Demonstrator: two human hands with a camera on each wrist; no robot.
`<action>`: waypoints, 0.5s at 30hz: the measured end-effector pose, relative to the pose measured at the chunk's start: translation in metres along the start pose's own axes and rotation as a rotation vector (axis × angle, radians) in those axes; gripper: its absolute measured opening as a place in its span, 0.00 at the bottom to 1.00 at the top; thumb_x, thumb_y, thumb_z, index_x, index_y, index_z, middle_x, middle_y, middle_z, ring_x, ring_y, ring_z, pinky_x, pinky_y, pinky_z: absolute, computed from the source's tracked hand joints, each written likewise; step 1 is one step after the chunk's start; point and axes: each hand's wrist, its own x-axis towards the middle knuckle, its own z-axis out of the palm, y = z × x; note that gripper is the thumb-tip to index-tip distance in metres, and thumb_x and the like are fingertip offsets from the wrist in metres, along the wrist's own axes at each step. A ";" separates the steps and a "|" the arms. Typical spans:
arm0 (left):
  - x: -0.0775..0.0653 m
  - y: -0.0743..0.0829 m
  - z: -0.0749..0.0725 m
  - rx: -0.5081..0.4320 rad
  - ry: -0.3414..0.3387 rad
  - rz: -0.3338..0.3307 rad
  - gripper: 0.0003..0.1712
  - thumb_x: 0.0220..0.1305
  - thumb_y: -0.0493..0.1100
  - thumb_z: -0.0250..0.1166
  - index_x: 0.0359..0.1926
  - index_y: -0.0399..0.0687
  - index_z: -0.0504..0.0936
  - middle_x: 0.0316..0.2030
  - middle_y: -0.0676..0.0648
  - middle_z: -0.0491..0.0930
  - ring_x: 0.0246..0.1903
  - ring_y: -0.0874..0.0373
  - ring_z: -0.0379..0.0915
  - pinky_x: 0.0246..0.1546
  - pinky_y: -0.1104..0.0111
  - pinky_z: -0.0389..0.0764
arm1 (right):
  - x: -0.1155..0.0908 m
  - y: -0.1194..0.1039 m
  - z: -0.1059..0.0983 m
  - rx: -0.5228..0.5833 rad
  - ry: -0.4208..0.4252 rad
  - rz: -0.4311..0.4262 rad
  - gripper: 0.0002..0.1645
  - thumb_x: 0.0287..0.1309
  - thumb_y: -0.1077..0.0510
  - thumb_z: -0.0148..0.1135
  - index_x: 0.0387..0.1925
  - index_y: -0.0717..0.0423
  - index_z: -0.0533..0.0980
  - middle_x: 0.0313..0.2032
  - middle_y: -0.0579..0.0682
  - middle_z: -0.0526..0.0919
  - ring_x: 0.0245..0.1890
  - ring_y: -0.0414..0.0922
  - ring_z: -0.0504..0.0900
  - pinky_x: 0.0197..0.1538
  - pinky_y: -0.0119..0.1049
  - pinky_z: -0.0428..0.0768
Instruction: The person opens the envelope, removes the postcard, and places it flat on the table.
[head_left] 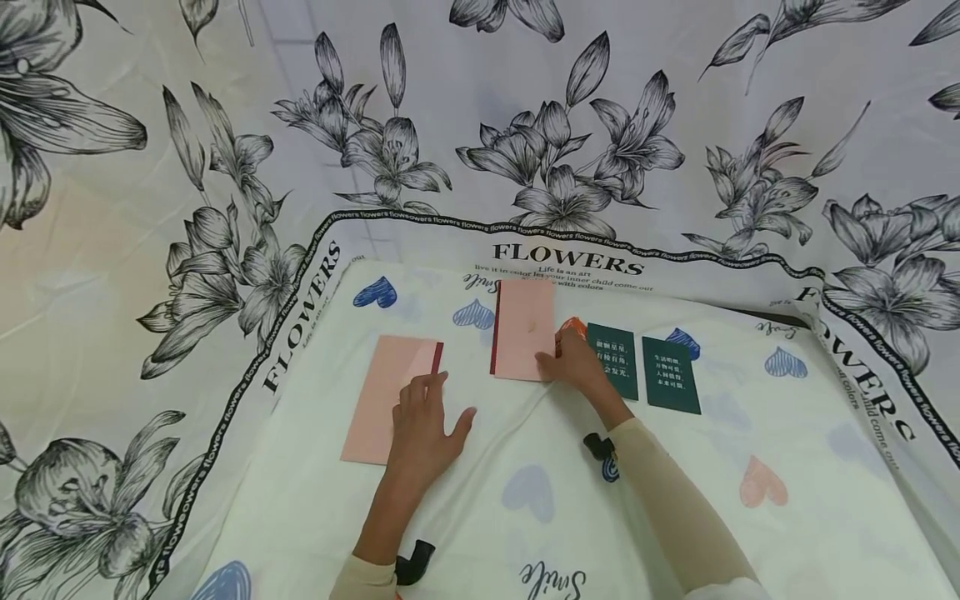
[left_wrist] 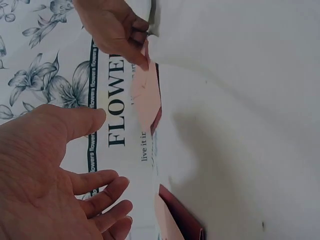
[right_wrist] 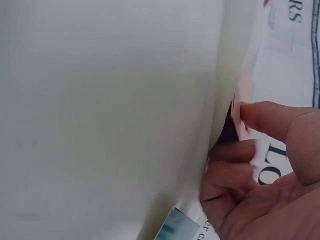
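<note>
My right hand (head_left: 581, 362) pinches the right edge of a pink folded card (head_left: 521, 325) with a dark red strip along its left side. In the right wrist view, thumb and curled fingers close on the card's edge (right_wrist: 242, 107). My left hand (head_left: 423, 429) is over a second pink card (head_left: 371, 400), whose red strip is on the right. Its fingers (left_wrist: 107, 192) are relaxed with nothing between them, and the hand hides part of that card. Two dark green cards (head_left: 617, 371) with white writing lie side by side just right of my right hand.
A white cloth with printed hearts (head_left: 528, 492) covers the table (head_left: 480, 533). Part of an orange shape (head_left: 573, 325) shows behind my right hand. Floral curtain fabric (head_left: 555, 150) hangs behind the table. Black straps (head_left: 415, 562) stick out at both wrists.
</note>
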 end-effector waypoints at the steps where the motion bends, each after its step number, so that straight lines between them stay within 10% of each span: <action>1: 0.000 0.001 0.001 -0.004 -0.003 0.006 0.42 0.68 0.53 0.73 0.73 0.36 0.69 0.64 0.34 0.70 0.66 0.37 0.64 0.61 0.41 0.69 | -0.001 0.001 -0.001 0.013 0.019 -0.028 0.18 0.70 0.55 0.63 0.39 0.67 0.68 0.20 0.46 0.62 0.19 0.42 0.59 0.26 0.38 0.59; 7: 0.000 0.007 0.001 -0.048 -0.005 0.025 0.41 0.69 0.52 0.72 0.73 0.36 0.69 0.63 0.35 0.70 0.65 0.39 0.64 0.60 0.42 0.69 | -0.016 -0.008 -0.013 0.083 0.111 -0.124 0.15 0.68 0.60 0.60 0.36 0.69 0.66 0.27 0.53 0.65 0.19 0.42 0.56 0.25 0.36 0.57; 15: 0.001 0.012 0.003 -0.154 -0.029 0.002 0.40 0.76 0.63 0.61 0.75 0.42 0.67 0.62 0.42 0.73 0.63 0.44 0.69 0.63 0.46 0.71 | -0.051 -0.030 -0.026 0.296 0.021 -0.055 0.31 0.73 0.56 0.64 0.66 0.67 0.60 0.50 0.68 0.87 0.43 0.51 0.87 0.39 0.39 0.81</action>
